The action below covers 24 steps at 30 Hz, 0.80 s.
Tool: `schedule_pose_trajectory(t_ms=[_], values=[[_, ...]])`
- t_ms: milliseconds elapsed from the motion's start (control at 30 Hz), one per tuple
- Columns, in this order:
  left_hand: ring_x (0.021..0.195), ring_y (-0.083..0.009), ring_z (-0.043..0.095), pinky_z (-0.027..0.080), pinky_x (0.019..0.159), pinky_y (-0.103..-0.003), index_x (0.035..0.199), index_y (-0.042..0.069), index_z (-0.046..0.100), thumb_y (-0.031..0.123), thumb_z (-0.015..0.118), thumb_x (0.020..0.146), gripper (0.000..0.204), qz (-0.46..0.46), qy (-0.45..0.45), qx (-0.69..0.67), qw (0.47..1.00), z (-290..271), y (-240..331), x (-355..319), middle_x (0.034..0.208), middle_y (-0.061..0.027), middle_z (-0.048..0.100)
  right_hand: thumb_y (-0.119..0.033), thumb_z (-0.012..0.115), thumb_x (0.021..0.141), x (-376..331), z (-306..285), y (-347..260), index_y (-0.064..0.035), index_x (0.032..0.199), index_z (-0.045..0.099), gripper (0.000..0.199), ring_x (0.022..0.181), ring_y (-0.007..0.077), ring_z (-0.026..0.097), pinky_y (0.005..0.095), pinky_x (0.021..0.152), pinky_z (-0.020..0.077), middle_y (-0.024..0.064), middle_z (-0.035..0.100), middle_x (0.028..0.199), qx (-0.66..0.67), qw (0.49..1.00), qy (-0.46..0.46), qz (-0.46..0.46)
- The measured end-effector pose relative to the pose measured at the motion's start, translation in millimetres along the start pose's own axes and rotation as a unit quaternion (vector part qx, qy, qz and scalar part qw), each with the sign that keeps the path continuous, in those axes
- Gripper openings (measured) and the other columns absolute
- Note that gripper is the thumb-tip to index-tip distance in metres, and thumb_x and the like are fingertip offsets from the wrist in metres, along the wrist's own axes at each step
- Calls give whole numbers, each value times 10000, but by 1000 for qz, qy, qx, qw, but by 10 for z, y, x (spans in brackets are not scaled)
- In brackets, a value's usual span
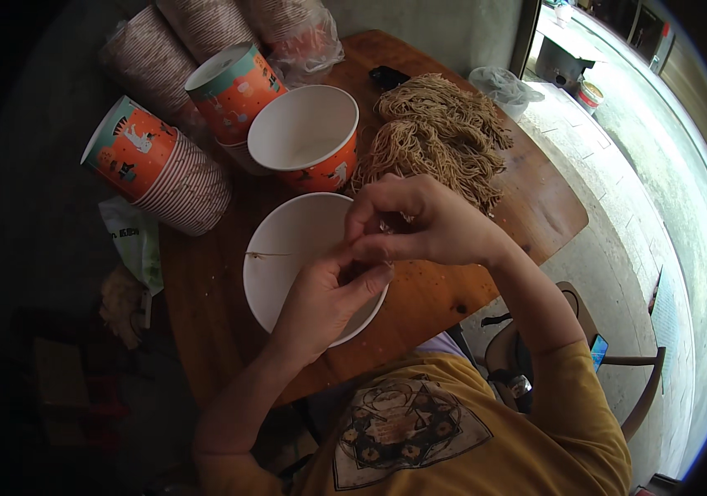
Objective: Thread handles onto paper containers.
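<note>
Both my hands meet over a wide white bowl (277, 285) near the table's front edge. My left hand (327, 302) is closed, thumb against fingers, and a thin brown strand (267, 255) sticks out to its left across the bowl. Just above it, my right hand (420, 223) is pinched with fingertips close to the left thumb. What lies between the right fingertips is too small and hidden to name. Beyond the right hand is a heap of tan, stringy strands (440, 132), tangled in loose bundles.
An orange paper tub (316, 178) with a white inside stands behind the bowl. Stacked paper tubs (180, 178) lean at the left, with more wrapped stacks (205, 25) behind. A clear plastic bag (502, 85) sits at the wooden table's (535, 198) far right, and a chair (647, 397) stands to the right.
</note>
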<state>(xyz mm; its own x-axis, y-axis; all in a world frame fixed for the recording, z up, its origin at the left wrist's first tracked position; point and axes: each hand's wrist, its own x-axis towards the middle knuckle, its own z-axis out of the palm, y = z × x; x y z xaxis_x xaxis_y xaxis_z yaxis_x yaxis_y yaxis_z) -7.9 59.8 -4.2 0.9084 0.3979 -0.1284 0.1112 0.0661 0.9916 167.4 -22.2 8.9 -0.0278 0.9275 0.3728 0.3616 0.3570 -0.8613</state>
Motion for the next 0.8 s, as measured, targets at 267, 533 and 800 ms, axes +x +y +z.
schedule_pose_trajectory(t_ms=[267,533,800], values=[[863,-47,547,441,791,-205,984,12,618,150,613,925,149,3,-5,12,1000,-14,-8,7,899,22,606,-84,667,836,158,38,100,-28,904,625,97,751,96,575,243,642,454,6,604,815,24,999,-33,26],[794,-14,515,428,720,-178,974,28,620,184,610,931,162,-45,-12,-13,999,-46,0,65,851,37,589,-144,686,826,-434,124,94,-43,942,602,175,722,235,587,329,639,482,94,568,835,-124,967,222,-28],[708,-13,466,381,653,-176,967,39,623,160,592,936,128,-42,-13,1,999,1,33,131,800,42,578,-95,723,758,-717,428,53,-65,869,581,182,661,245,565,341,577,474,65,545,740,-271,934,234,-15]])
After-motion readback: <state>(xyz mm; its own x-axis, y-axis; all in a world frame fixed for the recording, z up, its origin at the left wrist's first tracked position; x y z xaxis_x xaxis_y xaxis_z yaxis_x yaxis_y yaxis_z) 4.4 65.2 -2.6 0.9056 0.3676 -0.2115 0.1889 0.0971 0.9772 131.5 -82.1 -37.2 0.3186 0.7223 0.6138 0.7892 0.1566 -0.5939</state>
